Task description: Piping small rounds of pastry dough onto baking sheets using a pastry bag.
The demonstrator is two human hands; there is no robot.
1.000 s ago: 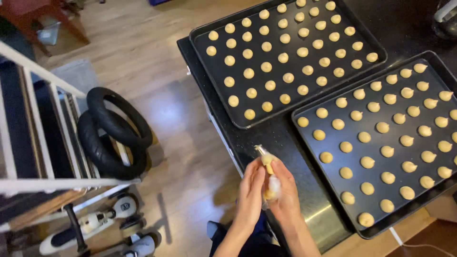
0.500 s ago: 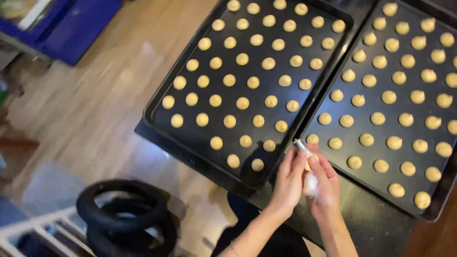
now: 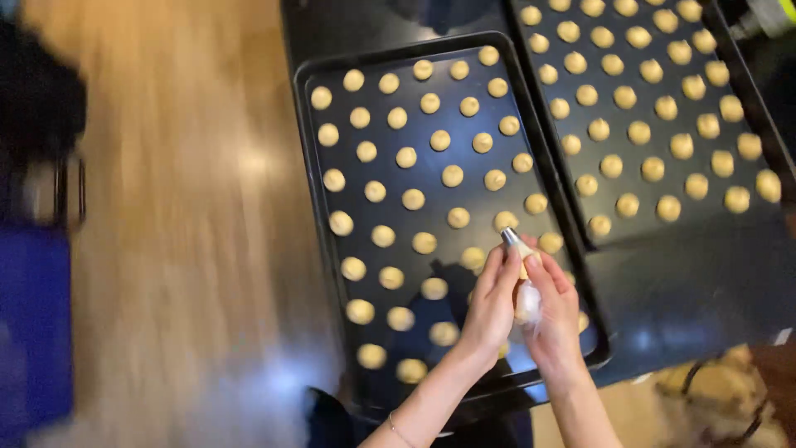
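Wooden floor, glossy, blurred, lies left of a black tabletop [image 3: 696, 282]. Both sets of fingers are wrapped tight around a clear piping bag [image 3: 526, 292]: left hand [image 3: 491, 305] by the metal nozzle [image 3: 509, 236], right hand [image 3: 554, 319] squeezing the bulging back end. Since a second ago the hands have moved from the right-hand tray to the near baking tray [image 3: 308, 158], nozzle tip now over its right edge rows, so piping looks to go on there. Dough dots [image 3: 452, 175] are round, pale, soft-looking, in neat rows. Second dark tray [image 3: 750, 91] sits just beside, fully dotted.
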